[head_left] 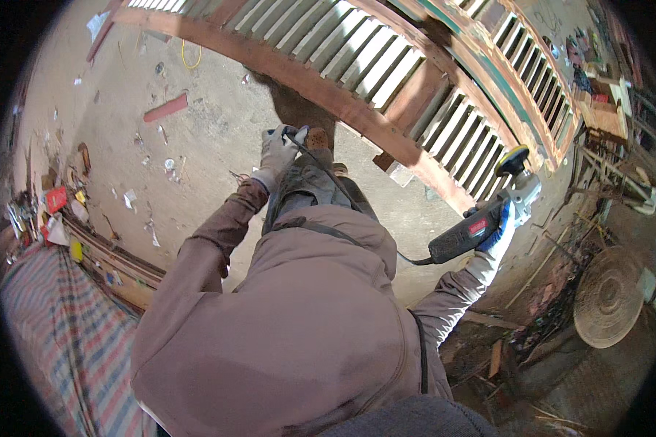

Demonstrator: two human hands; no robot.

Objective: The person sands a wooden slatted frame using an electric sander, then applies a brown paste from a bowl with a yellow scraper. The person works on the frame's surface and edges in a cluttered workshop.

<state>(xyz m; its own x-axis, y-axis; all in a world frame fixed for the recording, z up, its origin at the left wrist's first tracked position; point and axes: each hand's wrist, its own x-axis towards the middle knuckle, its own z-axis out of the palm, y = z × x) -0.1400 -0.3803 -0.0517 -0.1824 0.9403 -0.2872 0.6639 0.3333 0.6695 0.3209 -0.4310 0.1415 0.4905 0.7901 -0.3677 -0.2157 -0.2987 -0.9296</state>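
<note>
1. Head view: a littered, dusty floor [219, 156] spread across the upper left; a striped sheet [58, 320] lay lower left.
2. Slatted wooden shutters [342, 102] crossed the upper right.
3. Right of centre, the grinder [474, 227] lay in the gloved right hand [498, 237], closed around its body.
4. Above centre, the gloved left hand [275, 154] pinched the black cord [413, 260].

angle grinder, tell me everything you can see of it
The angle grinder has a dark, plastic-looking body with a red label, a silvery, metal-looking head and a round black pad edged in yellow. It slants across the view, pad end to the upper right. The gloved right hand holds it near the head. A black cord leaves its rear end. It overlaps the slatted wooden shutter in view; contact or spinning can't be told.
</note>
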